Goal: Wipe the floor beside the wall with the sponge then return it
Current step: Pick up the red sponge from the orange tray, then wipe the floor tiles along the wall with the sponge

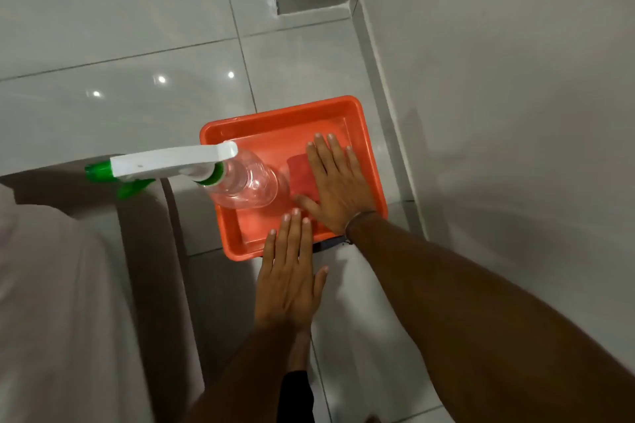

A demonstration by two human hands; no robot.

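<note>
A red sponge (pixel 301 173) lies inside an orange plastic tray (pixel 372 161) on the tiled floor next to the wall. My right hand (pixel 338 187) is spread flat over the tray, fingers apart, its thumb and palm against the sponge's right side, partly covering it. My left hand (pixel 290 271) hovers flat and open at the tray's near edge, fingertips over the rim, holding nothing. A clear spray bottle (pixel 245 182) with a white and green trigger head stands in the tray left of the sponge.
The white wall (pixel 498 96) runs along the right with a grey skirting strip (pixel 378 79) at its foot. Glossy white floor tiles (pixel 120 96) spread left and ahead. My clothed knee (pixel 68 285) fills the lower left. A wall corner (pixel 309 0) sits at the top.
</note>
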